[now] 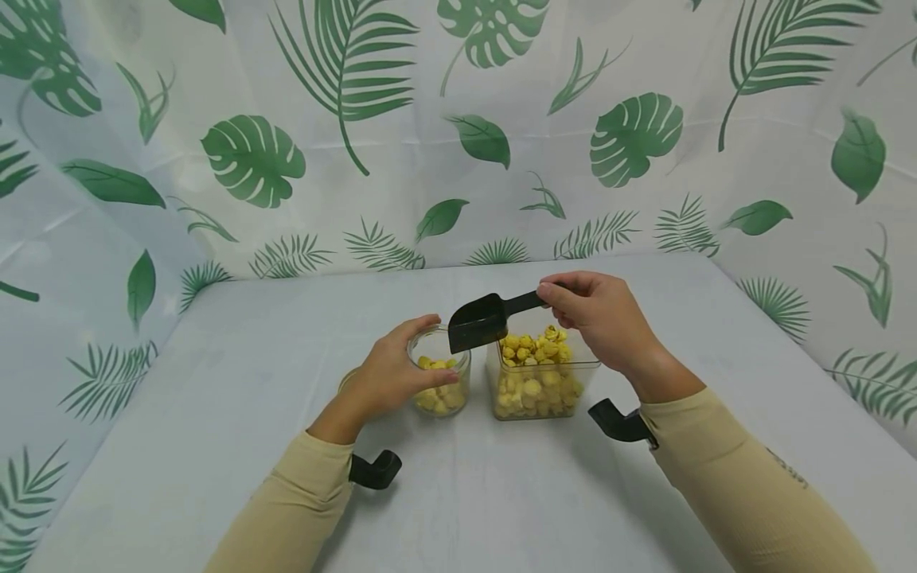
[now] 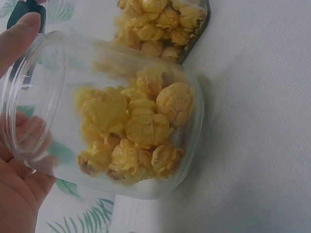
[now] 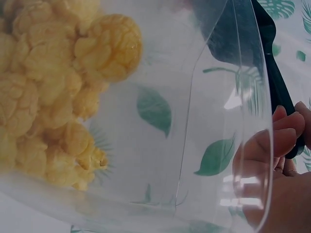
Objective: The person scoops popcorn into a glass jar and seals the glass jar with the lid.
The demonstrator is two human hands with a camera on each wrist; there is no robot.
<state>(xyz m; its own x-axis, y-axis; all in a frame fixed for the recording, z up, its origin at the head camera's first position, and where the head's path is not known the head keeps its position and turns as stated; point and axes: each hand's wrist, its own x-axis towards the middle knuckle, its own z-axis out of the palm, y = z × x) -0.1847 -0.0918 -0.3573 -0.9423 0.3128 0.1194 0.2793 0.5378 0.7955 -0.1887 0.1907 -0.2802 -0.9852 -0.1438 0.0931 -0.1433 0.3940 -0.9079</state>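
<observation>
My left hand (image 1: 390,374) grips a clear round jar (image 2: 124,189) near its mouth, thumb on one side and fingers on the other. Yellow popcorn (image 2: 148,128) lies in the lower part of the jar. The handle of a black scoop (image 1: 478,322) is pinched in my right hand (image 1: 598,318). The scoop's tip overlaps the jar's right rim in the head view; no popcorn shows in its bowl. Right of the jar stands a clear square container (image 1: 533,415) with more popcorn (image 1: 533,350). In the right wrist view the container's wall (image 3: 194,145) partly covers the right hand.
Part of a round, pale-edged object (image 1: 346,379) shows behind the left hand, mostly hidden. Everything stands on a white-covered table (image 1: 473,493). A leaf-patterned cloth (image 1: 430,143) hangs behind and at the sides. Black mounts (image 1: 376,469) are strapped at both wrists.
</observation>
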